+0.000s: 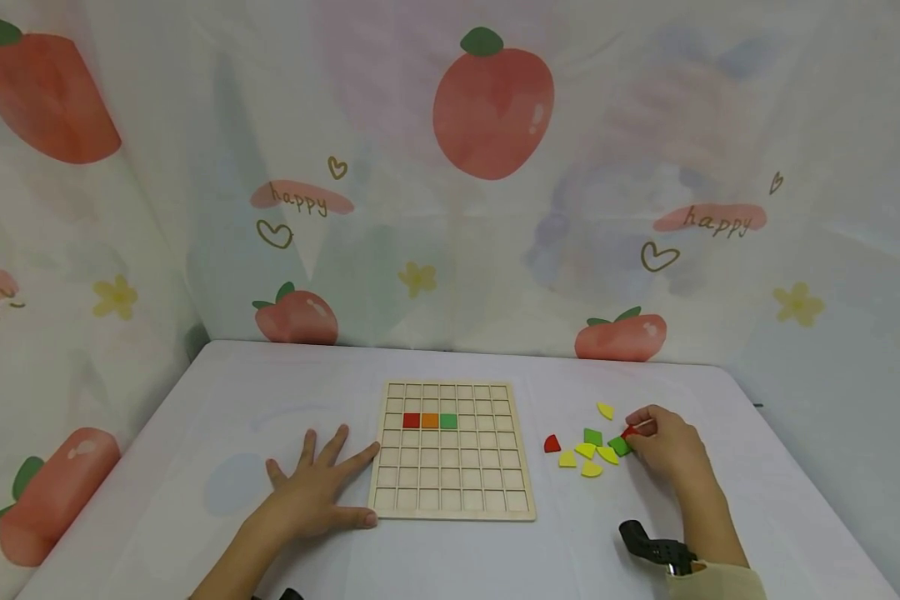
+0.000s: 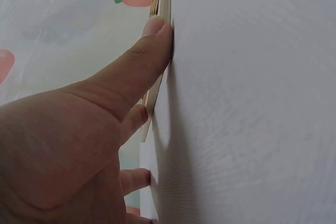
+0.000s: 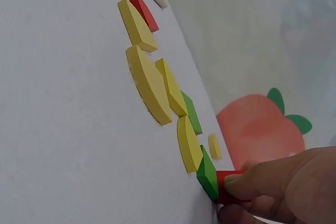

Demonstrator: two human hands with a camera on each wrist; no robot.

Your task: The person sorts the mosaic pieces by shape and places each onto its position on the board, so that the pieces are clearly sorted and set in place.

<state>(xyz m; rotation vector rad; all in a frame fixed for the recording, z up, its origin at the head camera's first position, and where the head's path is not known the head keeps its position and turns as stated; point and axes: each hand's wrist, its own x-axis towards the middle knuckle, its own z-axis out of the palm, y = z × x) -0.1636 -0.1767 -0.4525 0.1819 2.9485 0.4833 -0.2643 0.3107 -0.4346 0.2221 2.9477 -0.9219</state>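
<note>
A wooden grid board point(image 1: 525, 515) lies on the table with a red square point(image 1: 412, 421), an orange square point(image 1: 430, 421) and a green square point(image 1: 448, 421) side by side in one row. My left hand point(image 1: 303, 500) is spread flat beside it, thumb and index fingertip at the board's left edge. To the right of the board, my right hand point(image 1: 671, 446) pinches a red block point(image 3: 224, 186) between thumb and fingers, which cover part of it. A green block point(image 3: 208, 174) stands right against the red one in the right wrist view.
Between the board and my right hand lie several yellow pieces point(image 1: 591, 469), another green square point(image 1: 592, 437) and a red quarter-round piece point(image 1: 552, 445). One yellow piece point(image 1: 605, 411) sits farther back. A printed cloth point(image 1: 450, 250) hangs behind the white table point(image 1: 195, 400).
</note>
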